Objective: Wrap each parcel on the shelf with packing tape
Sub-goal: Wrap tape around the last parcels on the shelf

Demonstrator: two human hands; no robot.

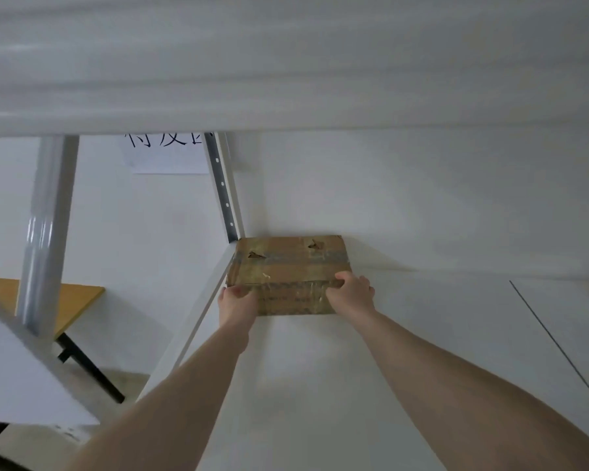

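Note:
A flat brown cardboard parcel [288,266] lies at the back left corner of the white shelf board [405,334], against the wall. Old tape bands cross its top, and the top has two torn spots. My left hand [236,302] grips the parcel's near left corner, thumb on the top edge. My right hand [352,292] grips the near right part of the front edge, fingers curled over the top. Both arms reach straight forward. No tape roll is in view.
Another white shelf [286,62] hangs close overhead. A perforated grey upright [222,188] stands at the shelf's back left. Left of the rack are a grey post [45,232], a wooden table [72,300] with black legs, and a paper sign [167,154] on the wall.

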